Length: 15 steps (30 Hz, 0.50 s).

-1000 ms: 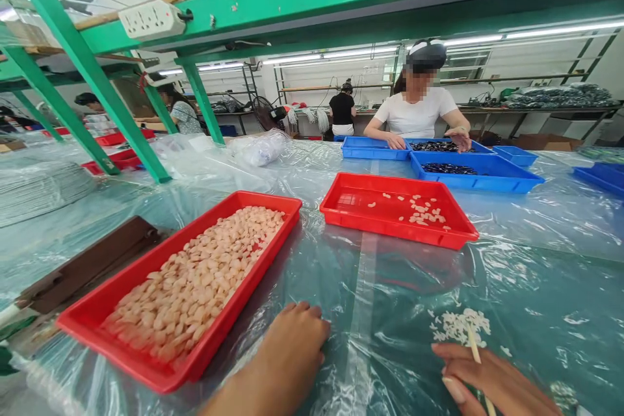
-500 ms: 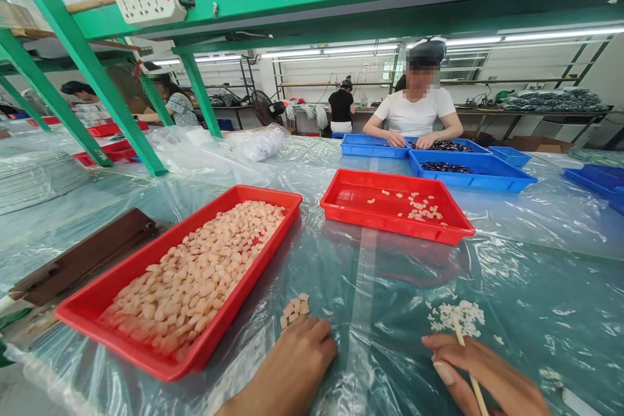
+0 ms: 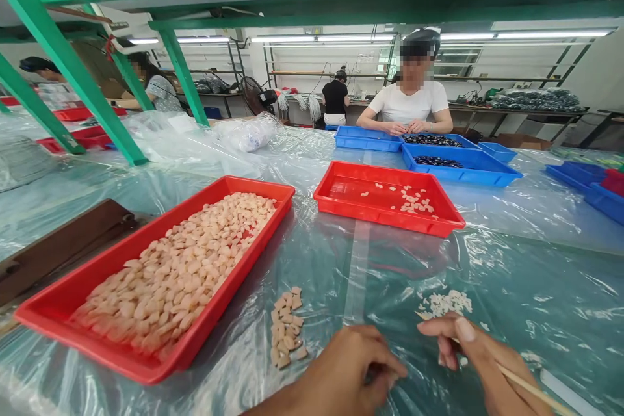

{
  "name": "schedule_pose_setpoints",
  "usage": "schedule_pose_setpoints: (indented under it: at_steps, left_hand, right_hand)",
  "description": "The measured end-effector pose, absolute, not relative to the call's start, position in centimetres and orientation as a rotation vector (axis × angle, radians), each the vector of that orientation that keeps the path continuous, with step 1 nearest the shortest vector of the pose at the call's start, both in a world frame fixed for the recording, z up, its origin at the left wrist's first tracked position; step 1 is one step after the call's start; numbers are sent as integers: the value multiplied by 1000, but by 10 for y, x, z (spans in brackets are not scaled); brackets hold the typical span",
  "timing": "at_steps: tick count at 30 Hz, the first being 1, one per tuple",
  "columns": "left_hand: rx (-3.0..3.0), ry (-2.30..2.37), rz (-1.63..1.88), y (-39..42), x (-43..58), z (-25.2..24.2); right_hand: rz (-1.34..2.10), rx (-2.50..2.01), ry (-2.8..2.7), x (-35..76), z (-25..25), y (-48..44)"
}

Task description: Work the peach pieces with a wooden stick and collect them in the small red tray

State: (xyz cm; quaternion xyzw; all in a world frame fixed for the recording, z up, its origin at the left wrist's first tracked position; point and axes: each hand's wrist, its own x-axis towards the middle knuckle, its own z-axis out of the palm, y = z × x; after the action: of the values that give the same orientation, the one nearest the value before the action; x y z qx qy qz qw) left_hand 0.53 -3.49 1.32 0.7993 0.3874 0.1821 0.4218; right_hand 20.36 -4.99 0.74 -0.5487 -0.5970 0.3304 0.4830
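Apparently pieces (image 3: 286,329) just left of hands (image 3: 414,370)

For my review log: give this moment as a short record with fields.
Left hand: fingers curled, over the plastic sheet beside a loose row of tan pieces
Right hand: holds a thin stick
White bits: small heap ahead of the right hand
Near red tray: full of tan pieces
Far red tray: few pieces

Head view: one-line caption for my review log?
Left hand and right hand, holding a thin stick, meet beside loose beige pieces near a full red tray.
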Motion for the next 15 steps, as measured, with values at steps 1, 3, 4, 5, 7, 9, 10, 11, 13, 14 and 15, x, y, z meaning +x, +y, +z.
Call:
schedule_pose_setpoints:
  at_steps: [1, 3, 4, 5, 7, 9, 10, 11, 13, 14, 15]
  left_hand:
    - [1985, 956, 434, -33, 11, 10]
    - [1982, 966, 378, -30, 17, 4]
    - [1991, 975, 360, -29, 18, 1]
    - [2009, 984, 353, -28, 18, -2]
    - [2042, 989, 368, -27, 16, -7]
    - [2023, 994, 393, -28, 13, -8]
    - [1995, 1003, 402, -28, 12, -8]
    - [1967, 1013, 404, -28, 11, -7]
    - [1935, 1050, 403, -27, 10, -6]
    - [1935, 1076, 394, -27, 9, -5]
    - [1947, 1102, 384, -27, 9, -6]
  right_hand:
    - [904, -1359, -1399, 205, 7, -48]
    - [1105, -1368, -1262, 205, 5, -43]
    - [1175, -1359, -1191, 205, 3, -42]
    - [1209, -1351, -1126, 204, 1, -41]
    - [1200, -1331, -1061, 202, -6, -41]
    - [1119, -1333, -1086, 201, -14, -44]
    - [1078, -1342, -1131, 201, -18, -46]
    - [1049, -1354, -1188, 200, -21, -49]
    - [1003, -1386, -1253, 197, -26, -54]
    - [1001, -1391, -1258, 194, -28, -57]
    - [1010, -1396, -1245, 191, -29, -60]
